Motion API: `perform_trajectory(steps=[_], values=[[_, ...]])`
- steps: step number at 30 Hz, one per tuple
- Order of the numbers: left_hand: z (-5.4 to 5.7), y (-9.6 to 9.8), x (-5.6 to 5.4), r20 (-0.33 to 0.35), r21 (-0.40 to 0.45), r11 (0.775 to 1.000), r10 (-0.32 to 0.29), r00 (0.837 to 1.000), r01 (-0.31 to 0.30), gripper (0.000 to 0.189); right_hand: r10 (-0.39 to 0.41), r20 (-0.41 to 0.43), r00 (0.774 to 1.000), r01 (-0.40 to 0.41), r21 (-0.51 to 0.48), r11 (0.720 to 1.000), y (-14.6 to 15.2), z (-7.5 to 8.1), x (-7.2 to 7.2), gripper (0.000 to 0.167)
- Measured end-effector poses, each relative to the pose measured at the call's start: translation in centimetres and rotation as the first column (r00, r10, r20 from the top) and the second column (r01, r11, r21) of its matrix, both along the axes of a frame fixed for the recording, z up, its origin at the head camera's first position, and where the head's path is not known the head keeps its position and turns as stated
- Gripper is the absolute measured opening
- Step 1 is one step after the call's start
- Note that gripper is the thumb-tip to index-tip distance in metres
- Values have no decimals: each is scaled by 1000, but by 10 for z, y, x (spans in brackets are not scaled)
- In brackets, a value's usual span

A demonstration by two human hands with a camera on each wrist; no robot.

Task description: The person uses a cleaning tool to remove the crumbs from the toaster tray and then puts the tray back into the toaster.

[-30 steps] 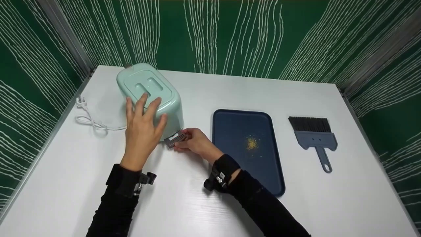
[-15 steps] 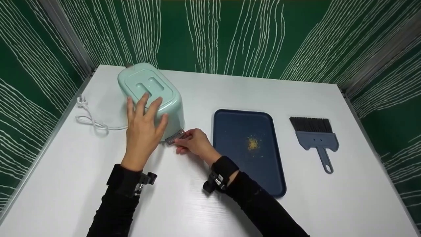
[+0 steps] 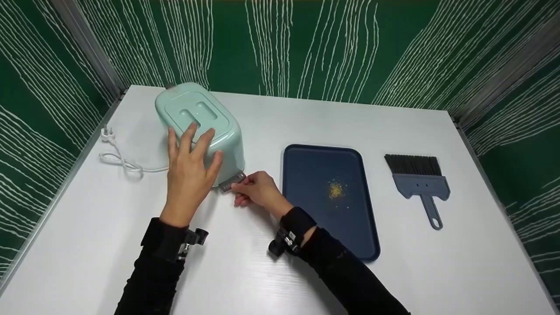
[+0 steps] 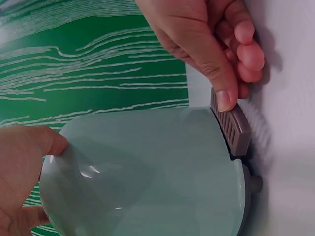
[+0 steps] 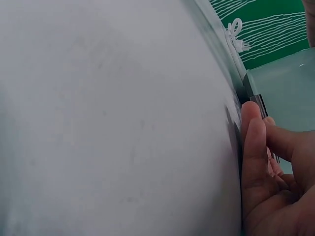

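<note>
A mint-green toaster (image 3: 232, 153) with a lid over its top stands at the left of the table. My left hand (image 3: 188, 175) rests on its near end, fingers spread over the lid's edge. With thumb and fingers my right hand (image 3: 260, 188) pinches the ribbed grey-brown handle of a crumb tray (image 3: 229, 183) at the toaster's base. In the left wrist view the handle (image 4: 235, 129) sits close against the toaster's lower edge, the thumb on its ribs. The rest of the crumb tray is hidden. The right wrist view shows the pinching fingers (image 5: 256, 152) low over the tabletop.
A dark blue serving tray (image 3: 313, 164) with yellow crumbs (image 3: 335, 190) on it lies right of the toaster, partly under the right forearm. Farther right is a blue-grey hand brush (image 3: 421, 186) with black bristles. The white power cord (image 3: 118, 161) lies looped at the left.
The crumb tray has slid inward, and its handle now sits nearer the toaster. My right hand followed it slightly and its fingers shifted on the handle. The left hand stays in place.
</note>
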State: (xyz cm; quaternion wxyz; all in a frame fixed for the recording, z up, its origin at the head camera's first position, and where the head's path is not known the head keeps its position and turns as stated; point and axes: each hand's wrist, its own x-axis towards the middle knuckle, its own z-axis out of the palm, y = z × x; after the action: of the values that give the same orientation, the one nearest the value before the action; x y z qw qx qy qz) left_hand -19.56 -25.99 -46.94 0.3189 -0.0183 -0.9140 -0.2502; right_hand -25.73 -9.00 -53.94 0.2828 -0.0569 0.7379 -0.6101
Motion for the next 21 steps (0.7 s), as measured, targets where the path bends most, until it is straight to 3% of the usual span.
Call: perform_trajectory(steps=[12,21], values=[[-1,-1,-1,-5,-4,1000,-4,1000,4,45,25,84,996,-19,-72,997,-7,-1,2,22],[-1,0,-1,-5,-1,1000,-5,1000,5,45,-5,85,996,17,-145,989,-9,-5,5,24]])
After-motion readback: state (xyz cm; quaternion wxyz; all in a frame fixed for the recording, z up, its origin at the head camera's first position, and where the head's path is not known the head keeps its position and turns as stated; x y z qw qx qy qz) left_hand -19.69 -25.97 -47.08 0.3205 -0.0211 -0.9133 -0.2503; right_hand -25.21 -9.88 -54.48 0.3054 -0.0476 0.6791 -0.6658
